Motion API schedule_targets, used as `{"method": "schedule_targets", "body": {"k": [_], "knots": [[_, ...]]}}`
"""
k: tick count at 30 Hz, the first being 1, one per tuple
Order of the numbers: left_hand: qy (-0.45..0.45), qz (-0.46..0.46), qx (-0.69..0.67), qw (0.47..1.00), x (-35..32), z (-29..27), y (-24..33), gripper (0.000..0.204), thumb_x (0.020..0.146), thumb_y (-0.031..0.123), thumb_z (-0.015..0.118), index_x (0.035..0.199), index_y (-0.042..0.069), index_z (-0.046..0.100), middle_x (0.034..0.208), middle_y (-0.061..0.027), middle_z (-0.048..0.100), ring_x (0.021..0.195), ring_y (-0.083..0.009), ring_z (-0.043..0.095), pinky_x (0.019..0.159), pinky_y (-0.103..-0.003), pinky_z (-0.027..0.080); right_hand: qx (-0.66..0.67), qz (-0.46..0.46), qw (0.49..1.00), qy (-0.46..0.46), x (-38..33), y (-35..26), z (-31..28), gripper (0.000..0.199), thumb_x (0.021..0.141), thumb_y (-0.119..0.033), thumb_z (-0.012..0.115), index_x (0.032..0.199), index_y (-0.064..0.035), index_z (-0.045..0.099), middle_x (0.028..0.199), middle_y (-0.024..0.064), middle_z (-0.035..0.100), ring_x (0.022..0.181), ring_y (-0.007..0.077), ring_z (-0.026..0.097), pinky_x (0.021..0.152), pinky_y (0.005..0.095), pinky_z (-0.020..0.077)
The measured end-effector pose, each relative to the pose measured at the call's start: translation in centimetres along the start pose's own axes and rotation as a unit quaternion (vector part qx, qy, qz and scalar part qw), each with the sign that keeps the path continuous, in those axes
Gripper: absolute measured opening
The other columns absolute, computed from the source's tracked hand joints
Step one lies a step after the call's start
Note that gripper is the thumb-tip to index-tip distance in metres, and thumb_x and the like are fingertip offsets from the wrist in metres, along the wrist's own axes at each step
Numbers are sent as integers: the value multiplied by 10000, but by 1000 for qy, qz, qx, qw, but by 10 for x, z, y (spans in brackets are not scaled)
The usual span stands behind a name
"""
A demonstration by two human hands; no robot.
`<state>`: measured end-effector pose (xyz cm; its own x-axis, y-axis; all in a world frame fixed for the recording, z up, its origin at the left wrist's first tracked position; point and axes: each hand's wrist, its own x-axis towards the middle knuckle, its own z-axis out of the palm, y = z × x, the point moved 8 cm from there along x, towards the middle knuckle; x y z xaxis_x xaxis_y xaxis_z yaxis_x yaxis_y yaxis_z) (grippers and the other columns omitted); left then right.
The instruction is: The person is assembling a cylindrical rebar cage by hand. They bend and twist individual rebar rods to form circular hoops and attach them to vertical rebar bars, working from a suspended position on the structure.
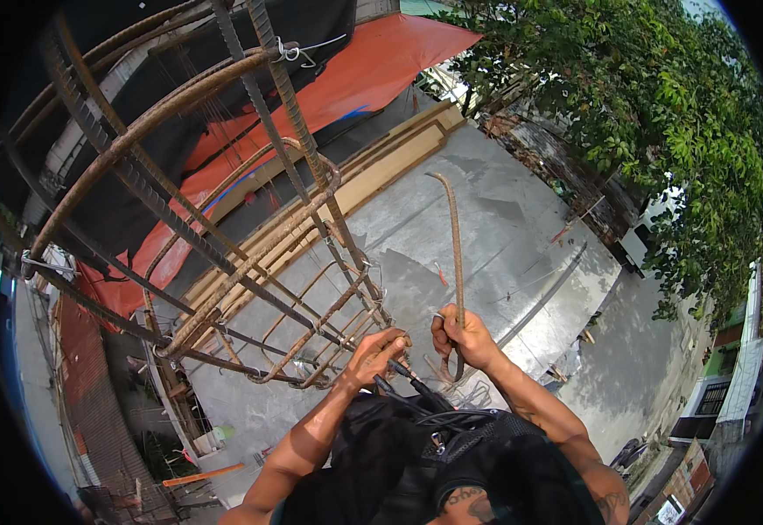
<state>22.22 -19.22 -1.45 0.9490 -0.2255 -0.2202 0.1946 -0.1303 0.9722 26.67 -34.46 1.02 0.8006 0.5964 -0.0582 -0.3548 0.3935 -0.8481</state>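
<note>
My right hand (463, 338) grips a rusty steel bar (457, 254) that rises upright and curves over into a hook at its top. My left hand (375, 354) rests against the lower corner of a rebar cage (250, 254), its fingers curled around a bar where thin tie wire shows. The cage is made of long ribbed bars and rusty square ties and rises up to the left of me. A dark tool handle (403, 385) hangs just below my left hand, near my dark shirt.
Far below lies a grey concrete slab (504, 236). An orange tarpaulin (355, 79) and black sheet hang at the upper left. Green trees (661, 105) fill the upper right. Brick walls and buildings lie at the lower left and right.
</note>
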Motion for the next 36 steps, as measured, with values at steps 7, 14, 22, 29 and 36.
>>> {"method": "schedule_targets", "body": {"k": [7,14,22,29,36], "knots": [[291,140,-294,899,-18,-34,50,241,992,273,463,992,38,517,696,-66,557,596,-157,526,580,-291,474,-491,22,853,175,-15,-17,-49,257,932,-255,566,1067,-36,576,657,64,540,651,153,553,614,308,444],[358,261,-433,785,24,-99,122,211,1000,244,440,989,41,500,666,-71,530,559,-182,525,523,-303,461,-372,-6,918,139,-28,2,-53,206,944,-223,521,899,-24,494,640,56,502,582,145,474,561,317,403],[252,137,-260,922,43,-99,153,273,993,277,457,930,27,546,606,-56,520,451,-125,466,442,-241,398,-362,-57,925,102,-33,-34,-21,247,976,-244,452,989,0,494,763,81,601,639,174,597,625,327,495],[187,135,-335,914,26,-95,151,310,996,304,455,888,27,543,537,34,377,424,-52,305,403,-202,279,-571,-91,810,103,-44,-160,19,195,956,-163,496,1066,-5,534,816,108,637,645,210,620,615,341,496],[185,122,-363,905,27,-92,151,289,991,288,475,912,20,548,569,57,345,458,-37,296,410,-208,275,-751,-108,629,168,-33,-243,51,166,870,-63,580,1029,-27,548,809,193,610,679,401,592,577,425,453]]}}
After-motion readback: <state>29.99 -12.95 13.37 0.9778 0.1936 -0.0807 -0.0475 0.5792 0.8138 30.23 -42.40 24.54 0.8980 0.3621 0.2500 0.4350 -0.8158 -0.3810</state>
